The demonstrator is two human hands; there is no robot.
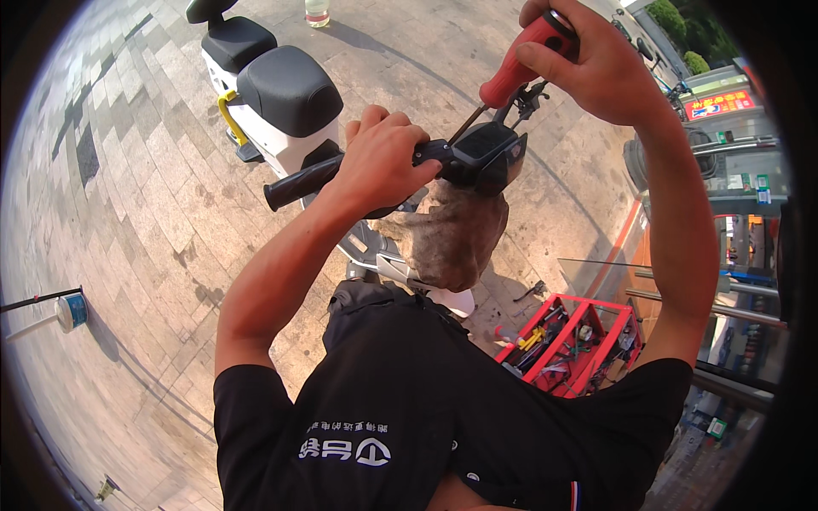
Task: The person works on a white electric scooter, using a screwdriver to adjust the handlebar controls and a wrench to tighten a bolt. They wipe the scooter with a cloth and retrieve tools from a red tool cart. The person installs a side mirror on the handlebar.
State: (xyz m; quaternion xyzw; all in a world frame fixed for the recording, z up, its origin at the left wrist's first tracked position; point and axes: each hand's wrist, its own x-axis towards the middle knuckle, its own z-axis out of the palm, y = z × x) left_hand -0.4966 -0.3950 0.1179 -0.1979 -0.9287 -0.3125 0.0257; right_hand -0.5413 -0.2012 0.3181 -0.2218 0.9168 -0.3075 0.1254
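Observation:
My left hand (pixel 390 160) is closed around the handlebar (pixel 303 182) of a white electric scooter (pixel 300 147), beside the black rubber grip and close to the switch housing (pixel 433 152). High on the right, my right hand (pixel 575 64) holds a large screwdriver (pixel 521 61) by its red handle. Its shaft slants down to the left, and the tip meets the area between the switch housing and the black dashboard display (pixel 482 142); the exact contact point is hidden. A dirty brown cloth (pixel 457 236) hangs just below the display.
A red open toolbox (pixel 581 306) with pliers and loose tools stands on the paving at lower right, a brake lever (pixel 530 290) beside it. Glass doors with metal handles (pixel 741 303) line the right. A bottle (pixel 317 11) stands at the top, a round container (pixel 71 312) at far left.

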